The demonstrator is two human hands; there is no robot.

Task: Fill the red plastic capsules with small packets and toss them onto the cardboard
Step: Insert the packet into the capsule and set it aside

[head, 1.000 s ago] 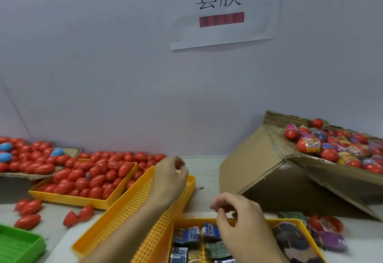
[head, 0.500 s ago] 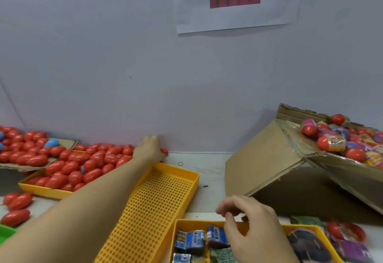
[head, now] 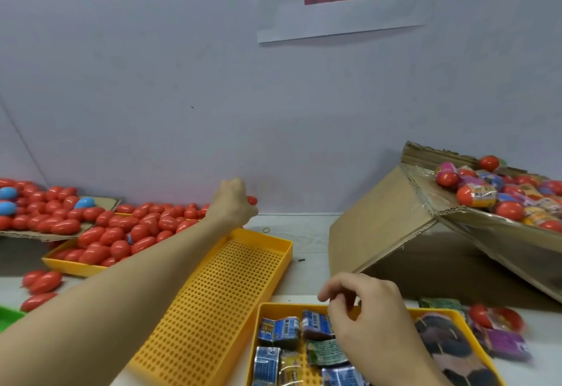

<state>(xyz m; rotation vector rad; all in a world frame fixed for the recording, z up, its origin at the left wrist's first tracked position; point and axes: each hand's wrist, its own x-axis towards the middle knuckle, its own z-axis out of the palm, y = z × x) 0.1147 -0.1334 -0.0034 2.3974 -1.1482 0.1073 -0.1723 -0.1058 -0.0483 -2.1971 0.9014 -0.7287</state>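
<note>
Gripping red capsule [head: 252, 200], left hand [head: 232, 203] over capsule tray [head: 65, 262]; right hand [head: 363, 309] pinching at packets [head: 278, 329], hold unclear.

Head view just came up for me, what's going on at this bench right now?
A person is filling capsules by hand. The left hand is stretched out to the far end of the capsule tray and grips a red capsule. The right hand hovers over the packet tray with curled fingers; whether it holds a packet cannot be told. The perforated tray between them holds nothing. Finished wrapped capsules lie on the tilted cardboard at right.
</note>
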